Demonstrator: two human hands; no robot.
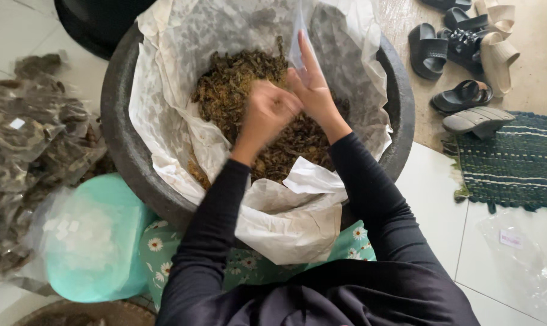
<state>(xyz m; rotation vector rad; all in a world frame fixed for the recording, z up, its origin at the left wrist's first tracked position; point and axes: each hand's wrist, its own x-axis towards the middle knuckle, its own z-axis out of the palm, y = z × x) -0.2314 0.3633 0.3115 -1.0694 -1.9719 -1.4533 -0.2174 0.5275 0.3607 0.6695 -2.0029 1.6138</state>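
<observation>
Over the big dark round basin (113,127) of dried brown leaves (237,84), the right hand (314,90) pinches a small clear plastic bag (299,42) upright so its mouth is open, while the left hand (267,111), blurred, has its fingers closed like around leaves.

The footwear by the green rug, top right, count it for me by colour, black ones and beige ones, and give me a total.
Black sandals: 4, counting one cut off at the top edge
Beige sandals: 2, the farther one partly out of view
Grey sandal: 1, lying beside the rug
Total: 7
</observation>
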